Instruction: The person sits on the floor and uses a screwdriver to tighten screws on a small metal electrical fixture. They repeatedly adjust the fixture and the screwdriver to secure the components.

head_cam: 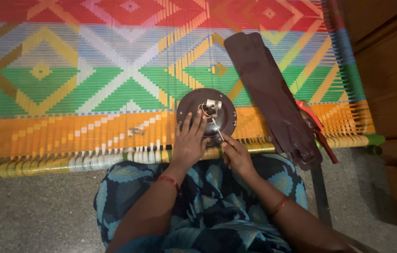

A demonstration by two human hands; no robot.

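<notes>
A round dark brown fan motor housing lies on the woven cot near its front edge, with a small white part and coloured wires at its centre. My left hand rests flat on the housing's left side, fingers spread. My right hand grips a thin metal screwdriver, whose tip points at the centre of the housing.
Stacked dark brown fan blades lie to the right of the housing, over a red-handled tool. A few small screws sit on the orange band of the colourful cot. A wooden panel stands at the right; grey floor is below.
</notes>
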